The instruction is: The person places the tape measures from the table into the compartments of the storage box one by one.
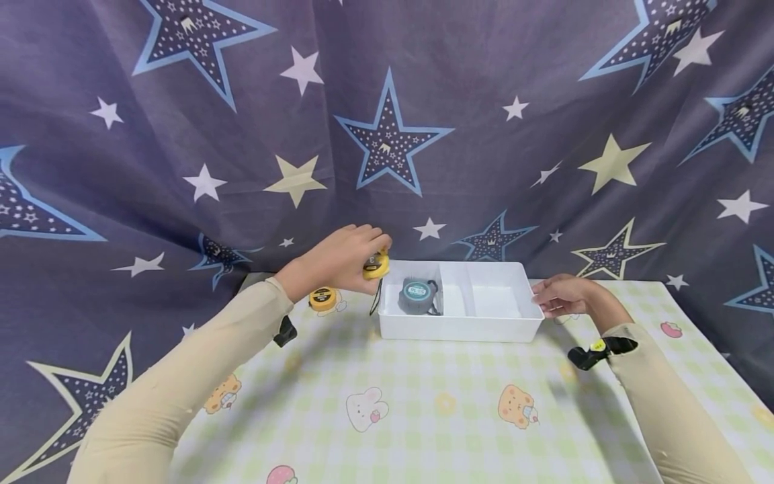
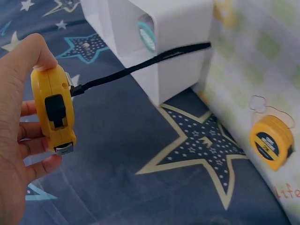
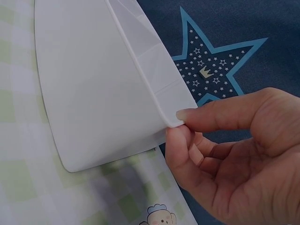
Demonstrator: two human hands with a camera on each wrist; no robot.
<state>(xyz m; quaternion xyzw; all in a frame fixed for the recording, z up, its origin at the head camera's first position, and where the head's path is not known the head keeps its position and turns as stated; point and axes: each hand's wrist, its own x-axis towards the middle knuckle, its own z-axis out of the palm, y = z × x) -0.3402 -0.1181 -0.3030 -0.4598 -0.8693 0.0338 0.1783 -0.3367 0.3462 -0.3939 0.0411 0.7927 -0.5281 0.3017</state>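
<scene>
My left hand [image 1: 353, 257] grips a yellow tape measure [image 2: 54, 105] by its sides, above the left end of a white divided box [image 1: 459, 329]. From the tape measure a black wrist strap [image 2: 126, 71] hangs down. Inside the box's left compartment lies a grey tape measure [image 1: 417, 296] with a teal label. My right hand [image 1: 564, 296] pinches the rim at the box's right end between thumb and finger, as the right wrist view shows. On the table left of the box sits a second yellow tape measure [image 1: 323, 299].
A checked tablecloth [image 1: 435, 450] with cartoon prints covers the table. Behind the box hangs a dark curtain [image 1: 484, 60] with stars, close to the table's back edge. The box's middle and right compartments show bare white floors.
</scene>
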